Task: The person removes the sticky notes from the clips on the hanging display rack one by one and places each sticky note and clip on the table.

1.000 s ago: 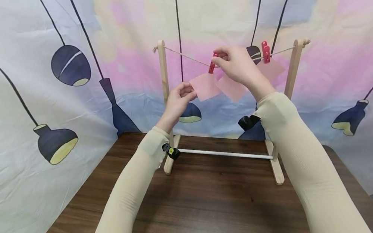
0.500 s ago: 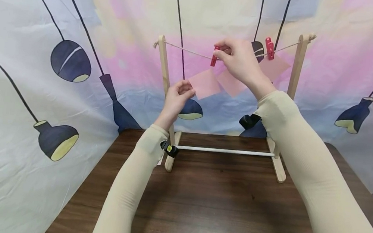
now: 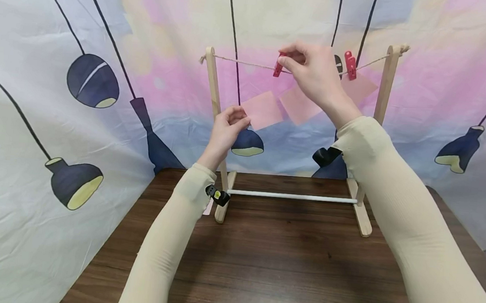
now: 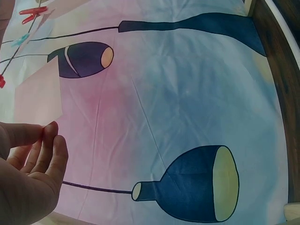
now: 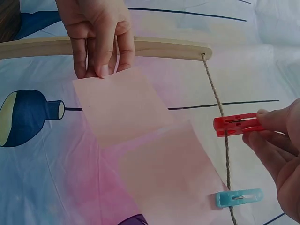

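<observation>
My left hand pinches a pink square of paper by its edge, below the line. My right hand pinches a red clothespin by its handle end; the clothespin lies across the twine, apart from the paper's upper edge. Beside it a second pink paper hangs from a light blue clothespin, which my right hand hides in the head view. Farther right, another red clothespin holds a third pink paper on the twine.
The twine is tied between two wooden posts joined low down by a white rod. The stand is on a dark wooden table. Behind hangs a cloth backdrop with painted lamps. A pale pink edge shows beside my left wrist.
My right hand has raised the red clothespin, and the twine rises with it. My left hand has drawn the paper slightly left, and the gap between paper and clothespin has widened.
</observation>
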`<state>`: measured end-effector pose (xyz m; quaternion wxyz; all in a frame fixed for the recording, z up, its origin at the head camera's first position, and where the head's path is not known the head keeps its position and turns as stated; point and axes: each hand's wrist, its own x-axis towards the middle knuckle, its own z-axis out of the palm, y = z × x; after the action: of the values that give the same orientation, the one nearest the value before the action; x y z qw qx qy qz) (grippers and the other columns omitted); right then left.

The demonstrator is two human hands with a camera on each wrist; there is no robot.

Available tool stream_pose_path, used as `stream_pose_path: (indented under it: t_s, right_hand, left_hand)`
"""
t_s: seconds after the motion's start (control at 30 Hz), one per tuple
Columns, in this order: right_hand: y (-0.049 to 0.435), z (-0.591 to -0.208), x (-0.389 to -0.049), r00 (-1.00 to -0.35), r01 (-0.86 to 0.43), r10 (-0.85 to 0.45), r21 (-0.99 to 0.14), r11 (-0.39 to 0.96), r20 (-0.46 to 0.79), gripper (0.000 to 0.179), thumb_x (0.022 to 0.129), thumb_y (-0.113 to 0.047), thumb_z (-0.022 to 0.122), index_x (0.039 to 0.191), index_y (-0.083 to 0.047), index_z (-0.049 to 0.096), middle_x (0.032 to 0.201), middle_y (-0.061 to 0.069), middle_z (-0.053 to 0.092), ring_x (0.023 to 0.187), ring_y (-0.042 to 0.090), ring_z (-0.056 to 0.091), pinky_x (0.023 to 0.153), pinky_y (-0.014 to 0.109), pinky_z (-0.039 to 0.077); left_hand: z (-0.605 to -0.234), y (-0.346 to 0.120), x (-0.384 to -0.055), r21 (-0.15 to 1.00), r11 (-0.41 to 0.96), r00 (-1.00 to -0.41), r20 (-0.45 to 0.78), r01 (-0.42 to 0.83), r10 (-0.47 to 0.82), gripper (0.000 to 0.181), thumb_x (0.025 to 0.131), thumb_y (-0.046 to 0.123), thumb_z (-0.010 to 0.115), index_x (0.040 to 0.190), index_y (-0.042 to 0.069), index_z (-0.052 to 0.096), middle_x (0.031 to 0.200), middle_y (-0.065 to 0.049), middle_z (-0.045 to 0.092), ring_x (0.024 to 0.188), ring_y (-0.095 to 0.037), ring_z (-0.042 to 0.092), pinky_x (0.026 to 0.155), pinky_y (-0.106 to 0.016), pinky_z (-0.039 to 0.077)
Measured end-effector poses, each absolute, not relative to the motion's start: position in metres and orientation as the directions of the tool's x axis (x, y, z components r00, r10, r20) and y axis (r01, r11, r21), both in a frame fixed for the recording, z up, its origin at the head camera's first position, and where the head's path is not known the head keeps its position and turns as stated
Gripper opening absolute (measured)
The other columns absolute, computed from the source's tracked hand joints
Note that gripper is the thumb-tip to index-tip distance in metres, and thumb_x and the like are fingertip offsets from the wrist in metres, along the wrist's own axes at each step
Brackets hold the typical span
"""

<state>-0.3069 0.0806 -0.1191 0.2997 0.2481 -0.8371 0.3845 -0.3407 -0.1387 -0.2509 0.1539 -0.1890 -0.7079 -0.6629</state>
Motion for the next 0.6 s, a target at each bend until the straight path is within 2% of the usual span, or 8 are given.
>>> stream_pose_path:
  t_s: [0.13, 0.27, 0.6]
  right_hand:
    - [0.082, -0.117, -0.304, -0.661, -0.675, -0.177, -0.474, 0.565, 0.729, 0.026, 0.101, -0.022, 0.065, 0.121, -0.008, 0.072, 0.113, 0.006, 0.074, 0.106, 0.016, 0.070, 0.091, 0.023, 0.050]
    - [0.083, -0.115, -0.299, -0.662, -0.665, -0.169, -0.468, 0.581, 0.731, 0.027, 0.101, -0.026, 0.065, 0.122, -0.011, 0.072, 0.115, 0.004, 0.073, 0.108, 0.014, 0.068, 0.093, 0.022, 0.050]
    - [0.095, -0.120, -0.287, -0.658, -0.681, -0.199, -0.462, 0.569, 0.726, 0.029, 0.100, -0.024, 0.066, 0.124, -0.008, 0.071, 0.112, 0.004, 0.074, 0.104, 0.014, 0.070, 0.089, 0.023, 0.053]
  left_hand:
    - [-0.252, -0.141, -0.340, 0.879, 0.059, -0.881, 0.470, 0.473, 0.060, 0.024, 0.097, -0.001, 0.063, 0.121, -0.005, 0.059, 0.100, -0.004, 0.063, 0.090, -0.012, 0.063, 0.096, -0.037, 0.054]
    - [-0.252, -0.141, -0.340, 0.882, 0.041, -0.882, 0.468, 0.470, 0.050, 0.025, 0.097, -0.002, 0.064, 0.121, -0.006, 0.059, 0.099, -0.006, 0.063, 0.088, -0.012, 0.063, 0.093, -0.034, 0.055]
    - [-0.253, -0.149, -0.337, 0.879, 0.020, -0.878, 0.476, 0.477, 0.036, 0.025, 0.096, -0.007, 0.061, 0.121, -0.009, 0.057, 0.099, -0.009, 0.063, 0.087, -0.012, 0.063, 0.097, -0.045, 0.053]
